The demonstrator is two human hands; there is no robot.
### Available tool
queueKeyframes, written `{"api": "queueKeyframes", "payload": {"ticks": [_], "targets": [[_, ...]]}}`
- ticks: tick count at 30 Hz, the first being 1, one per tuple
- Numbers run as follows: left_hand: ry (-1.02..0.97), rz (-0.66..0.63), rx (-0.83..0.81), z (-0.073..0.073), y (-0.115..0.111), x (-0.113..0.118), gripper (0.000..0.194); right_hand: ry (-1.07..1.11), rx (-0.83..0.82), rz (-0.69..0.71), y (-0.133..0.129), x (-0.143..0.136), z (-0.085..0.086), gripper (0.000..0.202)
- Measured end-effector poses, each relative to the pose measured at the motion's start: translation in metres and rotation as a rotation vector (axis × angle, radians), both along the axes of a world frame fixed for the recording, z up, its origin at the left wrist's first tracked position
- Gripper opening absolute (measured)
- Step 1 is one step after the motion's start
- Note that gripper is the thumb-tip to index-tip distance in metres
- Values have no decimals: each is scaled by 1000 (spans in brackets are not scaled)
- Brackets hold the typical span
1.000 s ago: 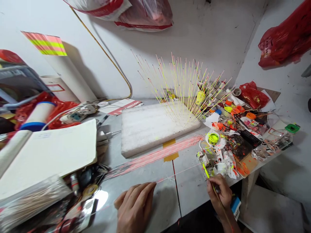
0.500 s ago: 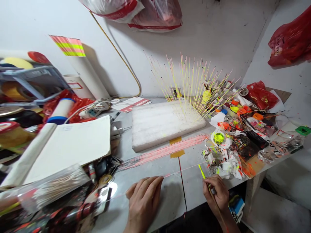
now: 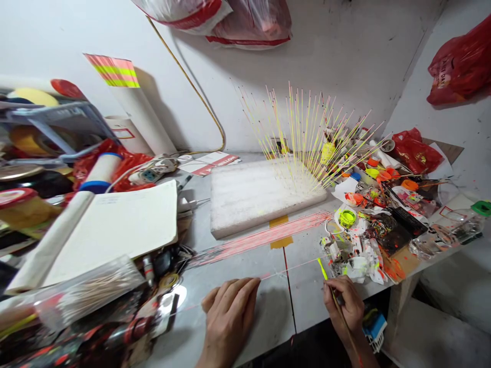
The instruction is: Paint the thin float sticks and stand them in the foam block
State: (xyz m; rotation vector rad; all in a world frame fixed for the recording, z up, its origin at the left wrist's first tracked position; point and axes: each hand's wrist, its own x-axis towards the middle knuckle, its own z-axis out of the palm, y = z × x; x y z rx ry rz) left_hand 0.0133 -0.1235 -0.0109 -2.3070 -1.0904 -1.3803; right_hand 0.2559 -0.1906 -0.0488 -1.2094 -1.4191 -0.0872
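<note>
My left hand (image 3: 231, 313) is closed over a thin pale pink stick (image 3: 274, 275), which runs out on both sides of it just above the grey table. The fingertips are partly hidden beneath the hand. In my right hand (image 3: 346, 302) is a slim paintbrush (image 3: 322, 269), pinched like a pen. Bright yellow paint coats its bristles, which are at the right end of the stick; whether they touch I cannot tell. Beyond both hands, a row of pink sticks (image 3: 264, 235) lies across a strip of brown tape (image 3: 281, 242).
A white foam block (image 3: 245, 199) bears several upright yellow-and-pink sticks (image 3: 293, 128). Right of it are an open yellow paint pot (image 3: 347, 219), stained scraps and a clear bottle (image 3: 441, 237). An open notebook (image 3: 115, 225) and a bag of cotton swabs (image 3: 99, 294) crowd the left.
The whole view has shifted slightly, so everything appears a little further right. Both hands keep the same grips, and the brush stays by the stick's right end.
</note>
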Motion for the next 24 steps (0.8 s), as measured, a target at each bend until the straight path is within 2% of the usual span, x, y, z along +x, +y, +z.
{"api": "queueKeyframes", "payload": {"ticks": [5, 14, 24], "targets": [[5, -8, -2, 2, -1, 1, 16, 26, -5, -14, -2, 1, -2, 17], [25, -2, -16, -2, -2, -3, 18, -44, 55, 80, -4, -13, 13, 21], [-2, 16, -22, 1, -5, 3, 15, -75, 75, 103, 2, -24, 13, 19]]}}
